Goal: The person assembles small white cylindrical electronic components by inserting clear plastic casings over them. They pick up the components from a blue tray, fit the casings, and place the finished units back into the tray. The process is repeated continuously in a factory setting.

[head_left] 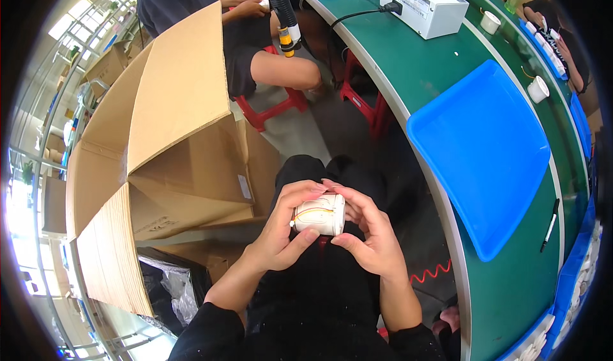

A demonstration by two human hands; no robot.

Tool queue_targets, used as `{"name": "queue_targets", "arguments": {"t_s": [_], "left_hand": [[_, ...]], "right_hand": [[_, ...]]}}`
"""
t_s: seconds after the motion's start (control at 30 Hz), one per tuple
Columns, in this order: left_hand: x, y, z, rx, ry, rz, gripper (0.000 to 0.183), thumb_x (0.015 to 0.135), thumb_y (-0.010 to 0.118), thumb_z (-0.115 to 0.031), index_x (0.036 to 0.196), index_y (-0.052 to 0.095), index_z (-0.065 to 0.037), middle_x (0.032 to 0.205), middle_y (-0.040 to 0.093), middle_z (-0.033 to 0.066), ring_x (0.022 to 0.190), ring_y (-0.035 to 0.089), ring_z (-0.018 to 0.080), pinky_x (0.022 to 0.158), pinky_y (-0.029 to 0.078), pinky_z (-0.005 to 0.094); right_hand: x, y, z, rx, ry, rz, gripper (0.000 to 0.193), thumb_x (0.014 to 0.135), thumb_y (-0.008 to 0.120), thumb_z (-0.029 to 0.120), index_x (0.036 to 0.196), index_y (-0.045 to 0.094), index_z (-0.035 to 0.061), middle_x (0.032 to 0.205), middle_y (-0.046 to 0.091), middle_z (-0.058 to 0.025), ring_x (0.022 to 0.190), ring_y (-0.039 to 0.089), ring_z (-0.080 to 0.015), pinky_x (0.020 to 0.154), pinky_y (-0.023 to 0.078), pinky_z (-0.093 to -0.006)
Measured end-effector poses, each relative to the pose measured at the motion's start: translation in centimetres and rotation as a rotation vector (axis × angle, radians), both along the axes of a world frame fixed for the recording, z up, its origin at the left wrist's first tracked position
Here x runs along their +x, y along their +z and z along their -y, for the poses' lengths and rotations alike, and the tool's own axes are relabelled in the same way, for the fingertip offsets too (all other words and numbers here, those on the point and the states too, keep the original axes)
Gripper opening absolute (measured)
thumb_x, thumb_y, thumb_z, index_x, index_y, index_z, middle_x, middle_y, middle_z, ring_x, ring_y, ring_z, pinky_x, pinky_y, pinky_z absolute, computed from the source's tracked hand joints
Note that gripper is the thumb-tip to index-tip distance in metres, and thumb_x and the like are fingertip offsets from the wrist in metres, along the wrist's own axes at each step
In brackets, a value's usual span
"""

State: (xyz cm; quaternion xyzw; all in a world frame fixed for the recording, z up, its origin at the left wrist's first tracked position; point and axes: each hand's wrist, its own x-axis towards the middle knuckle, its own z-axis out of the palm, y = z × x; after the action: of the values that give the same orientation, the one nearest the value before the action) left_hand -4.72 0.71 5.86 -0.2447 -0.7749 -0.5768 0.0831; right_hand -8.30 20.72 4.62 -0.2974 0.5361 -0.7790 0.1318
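Between my two hands, above my lap, is a white plastic cylindrical housing lying on its side. A thin red and yellow wire runs along its surface. My left hand wraps the left end, thumb below and fingers over the top. My right hand holds the wider rimmed end, its fingertips on the upper edge and its thumb near the lower edge. Both hands are closed around the housing. The underside of the housing is hidden from view.
An open cardboard box stands at my left. To the right, a green workbench carries a blue tray, a marker pen, a white metal device and white cups with wires. A co-worker sits ahead; a black hose hangs nearby.
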Motion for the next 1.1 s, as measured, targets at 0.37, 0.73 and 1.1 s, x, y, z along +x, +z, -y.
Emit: {"name": "queue_targets", "arguments": {"t_s": [0.37, 0.73, 1.1], "left_hand": [[0.4, 1.7, -0.8, -0.063, -0.001, -0.012, 0.05, 0.091, 0.065, -0.015, 0.134, 0.043, -0.002, 0.135, 0.043, 0.0196, 0.126, 0.044, 0.0313, 0.104, 0.038, 0.0397], [1.0, 2.3, -1.1, -0.065, -0.034, -0.002, 0.051, 0.092, 0.066, -0.017, 0.134, 0.043, -0.002, 0.135, 0.044, 0.0189, 0.124, 0.046, 0.0315, 0.104, 0.038, 0.0397], [0.9, 2.4, -2.2, 0.156, -0.047, 0.574, 0.067, 0.083, 0.075, -0.013, 0.137, 0.037, -0.005, 0.139, 0.044, 0.0157, 0.131, 0.044, 0.0241, 0.109, 0.036, 0.0391]], "right_hand": [[0.3, -0.3, -0.6, -0.102, 0.012, 0.013, 0.071, 0.08, 0.075, 0.0, 0.143, 0.041, -0.0015, 0.148, 0.042, -0.0224, 0.132, 0.049, -0.0297, 0.107, 0.044, -0.0408], [0.4, -0.1, -1.1, -0.093, 0.018, -0.058, 0.071, 0.078, 0.076, -0.002, 0.141, 0.044, -0.0007, 0.145, 0.045, -0.0225, 0.13, 0.051, -0.0305, 0.105, 0.046, -0.0414], [0.7, -2.8, -1.3, -0.183, -0.01, 0.437, 0.046, 0.096, 0.064, 0.028, 0.125, 0.049, -0.004, 0.116, 0.06, -0.0105, 0.098, 0.064, -0.0147, 0.079, 0.054, -0.0279]]}}
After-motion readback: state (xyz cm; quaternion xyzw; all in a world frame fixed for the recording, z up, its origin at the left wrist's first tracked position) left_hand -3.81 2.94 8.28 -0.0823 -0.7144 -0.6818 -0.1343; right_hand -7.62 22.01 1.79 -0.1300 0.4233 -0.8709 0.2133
